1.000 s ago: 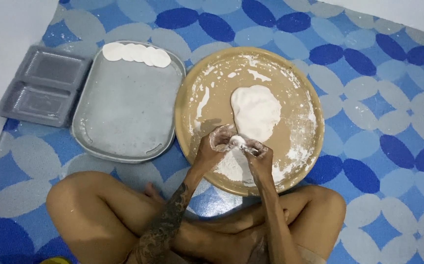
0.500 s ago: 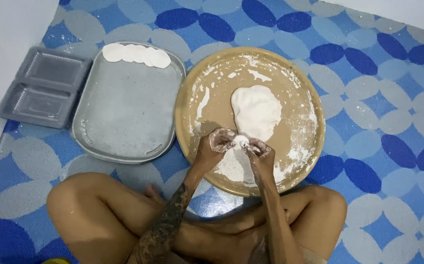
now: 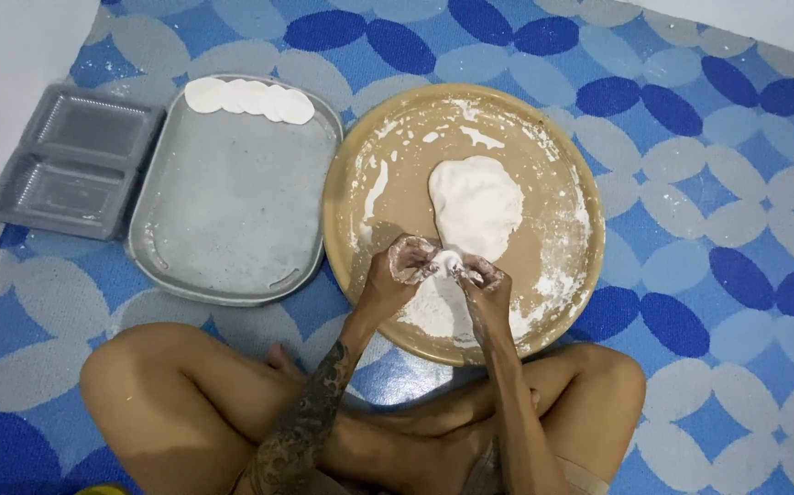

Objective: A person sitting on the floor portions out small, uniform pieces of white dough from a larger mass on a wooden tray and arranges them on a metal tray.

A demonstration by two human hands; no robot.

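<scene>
Over the lower half of the round tan flour-dusted tray (image 3: 374, 137), at about six o'clock on it, the left hand (image 3: 404, 266) and the right hand (image 3: 484, 280) meet, both closed together on a small white lump of dough (image 3: 448, 262) pinched between their floured fingers. At twelve o'clock from the hands, just beside them, lies a large flat white mass of dough (image 3: 476, 203) near the tray's middle. At nine o'clock from the round tray sits a grey rectangular metal tray (image 3: 232, 211), with a row of overlapping white dough discs (image 3: 248, 99) along its far edge. Further at nine o'clock lies a grey plastic compartment tray (image 3: 71, 160). All rest on a blue patterned floor mat (image 3: 708, 183); the person sits cross-legged.
</scene>
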